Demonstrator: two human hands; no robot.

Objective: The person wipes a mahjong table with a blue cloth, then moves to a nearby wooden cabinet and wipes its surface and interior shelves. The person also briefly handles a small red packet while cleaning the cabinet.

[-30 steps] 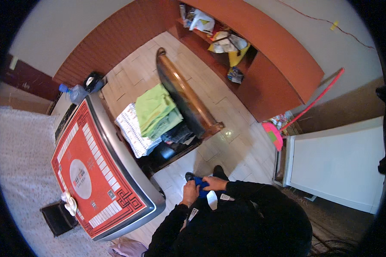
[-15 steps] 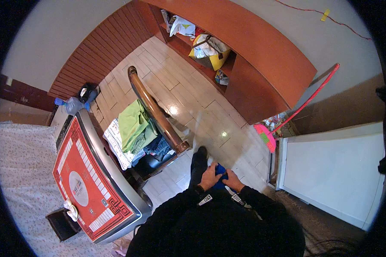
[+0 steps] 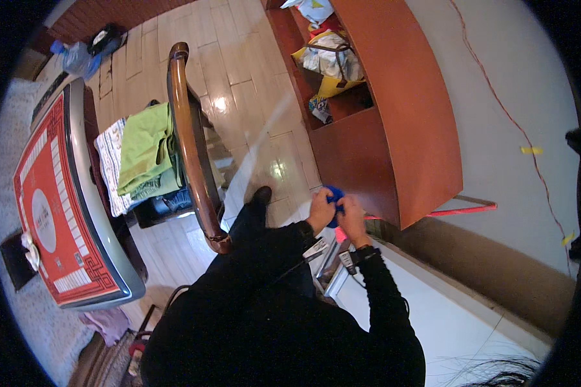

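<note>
Between our left hand point(image 3: 320, 211) and right hand point(image 3: 352, 221) we grasp a small, deep-blue, soft-looking bundle point(image 3: 335, 193), perhaps cloth, though our grip hides much of it. In our view it shows against the reddish-brown wooden cabinet point(image 3: 423, 116); folded light-green fabric point(image 3: 143, 145) lies beyond a glossy brown wooden armrest point(image 3: 192, 145) to our left.

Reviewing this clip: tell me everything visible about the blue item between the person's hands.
The blue item is small and deep blue, with no pattern that shows. It looks soft, perhaps cloth, and seems bunched up, with a rounded upper edge. The left hand grips it from the left and the right hand from the right, fingers covering much of it. It is held up in front of the body, against the red-brown cabinet in the view. Its full shape is hidden.
</note>
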